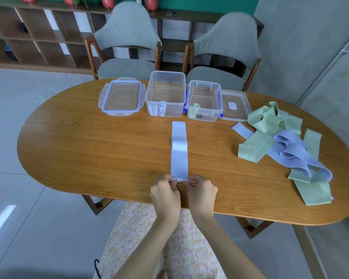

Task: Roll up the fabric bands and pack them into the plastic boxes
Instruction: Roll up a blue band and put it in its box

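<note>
A pale lilac fabric band (179, 150) lies flat and straight on the wooden table (93, 150), running from the boxes toward me. My left hand (165, 195) and my right hand (200, 193) pinch its near end, which is curled into a small first turn. Two clear plastic boxes stand open at the far side: the larger box (165, 93) holds rolled pale bands (158, 109), the smaller box (205, 100) holds a rolled green band (195, 105).
A pile of loose green and lilac bands (286, 146) covers the table's right part. One lid (122, 97) lies left of the boxes, another lid (235, 104) to their right. Two grey chairs (127, 43) stand behind the table.
</note>
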`<control>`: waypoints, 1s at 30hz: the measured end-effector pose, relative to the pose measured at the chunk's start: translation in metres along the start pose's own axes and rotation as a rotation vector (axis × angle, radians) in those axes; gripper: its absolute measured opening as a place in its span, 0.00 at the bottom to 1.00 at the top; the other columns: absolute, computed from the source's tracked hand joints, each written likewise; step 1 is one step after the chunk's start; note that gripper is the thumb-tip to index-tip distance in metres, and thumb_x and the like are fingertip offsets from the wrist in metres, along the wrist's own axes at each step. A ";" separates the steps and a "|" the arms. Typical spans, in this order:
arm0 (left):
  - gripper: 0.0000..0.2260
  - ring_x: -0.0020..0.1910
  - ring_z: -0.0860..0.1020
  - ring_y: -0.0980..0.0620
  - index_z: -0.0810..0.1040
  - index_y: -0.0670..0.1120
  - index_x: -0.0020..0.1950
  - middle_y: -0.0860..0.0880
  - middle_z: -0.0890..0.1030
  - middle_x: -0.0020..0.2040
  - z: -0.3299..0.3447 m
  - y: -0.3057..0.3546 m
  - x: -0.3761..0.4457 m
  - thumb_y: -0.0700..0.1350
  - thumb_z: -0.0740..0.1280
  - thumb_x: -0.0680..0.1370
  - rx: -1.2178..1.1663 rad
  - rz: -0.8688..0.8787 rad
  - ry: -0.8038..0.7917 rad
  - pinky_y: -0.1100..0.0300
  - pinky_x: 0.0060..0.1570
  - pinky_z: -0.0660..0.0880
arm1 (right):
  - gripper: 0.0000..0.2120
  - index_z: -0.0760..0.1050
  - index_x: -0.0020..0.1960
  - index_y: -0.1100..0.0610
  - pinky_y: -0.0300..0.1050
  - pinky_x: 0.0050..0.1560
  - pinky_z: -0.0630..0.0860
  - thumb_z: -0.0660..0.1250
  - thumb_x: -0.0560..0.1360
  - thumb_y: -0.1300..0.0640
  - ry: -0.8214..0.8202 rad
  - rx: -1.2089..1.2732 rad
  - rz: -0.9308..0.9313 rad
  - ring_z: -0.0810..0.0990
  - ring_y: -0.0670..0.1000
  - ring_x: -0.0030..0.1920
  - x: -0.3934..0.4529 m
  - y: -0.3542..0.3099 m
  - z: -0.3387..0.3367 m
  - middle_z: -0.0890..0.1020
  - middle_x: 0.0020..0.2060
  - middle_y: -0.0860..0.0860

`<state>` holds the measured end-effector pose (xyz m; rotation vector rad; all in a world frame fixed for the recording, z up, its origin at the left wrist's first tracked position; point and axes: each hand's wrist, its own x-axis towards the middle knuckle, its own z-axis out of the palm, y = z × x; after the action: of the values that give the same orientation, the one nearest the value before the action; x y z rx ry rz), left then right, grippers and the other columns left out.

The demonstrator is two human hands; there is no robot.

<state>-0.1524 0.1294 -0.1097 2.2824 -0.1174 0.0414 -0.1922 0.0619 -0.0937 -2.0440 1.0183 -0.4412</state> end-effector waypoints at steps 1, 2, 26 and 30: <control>0.03 0.41 0.79 0.44 0.81 0.45 0.45 0.46 0.82 0.40 -0.001 -0.001 0.001 0.40 0.67 0.76 0.010 0.001 -0.005 0.61 0.36 0.63 | 0.03 0.80 0.38 0.61 0.44 0.44 0.75 0.71 0.71 0.62 -0.016 -0.010 -0.002 0.81 0.53 0.39 0.002 0.000 -0.001 0.83 0.34 0.51; 0.04 0.42 0.79 0.44 0.82 0.45 0.46 0.46 0.82 0.40 -0.002 -0.001 0.001 0.41 0.67 0.76 0.023 0.002 -0.012 0.62 0.36 0.61 | 0.06 0.80 0.35 0.59 0.45 0.41 0.74 0.71 0.71 0.62 -0.029 -0.032 -0.009 0.78 0.55 0.36 0.004 0.000 -0.001 0.81 0.30 0.51; 0.05 0.43 0.79 0.44 0.83 0.43 0.47 0.45 0.82 0.42 0.002 0.010 0.008 0.39 0.66 0.76 0.001 -0.023 0.018 0.58 0.40 0.68 | 0.03 0.81 0.40 0.58 0.43 0.43 0.75 0.69 0.73 0.63 0.010 -0.006 -0.027 0.81 0.51 0.38 0.012 -0.002 0.007 0.83 0.35 0.51; 0.05 0.42 0.79 0.46 0.83 0.45 0.46 0.47 0.83 0.41 0.002 0.007 0.007 0.42 0.67 0.77 -0.008 -0.052 0.000 0.60 0.39 0.67 | 0.03 0.83 0.44 0.60 0.42 0.47 0.76 0.70 0.73 0.62 -0.003 0.022 -0.015 0.82 0.51 0.42 0.012 -0.001 0.001 0.85 0.40 0.52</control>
<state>-0.1457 0.1230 -0.1054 2.2759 -0.0578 0.0137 -0.1835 0.0537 -0.0940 -2.0333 0.9931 -0.4549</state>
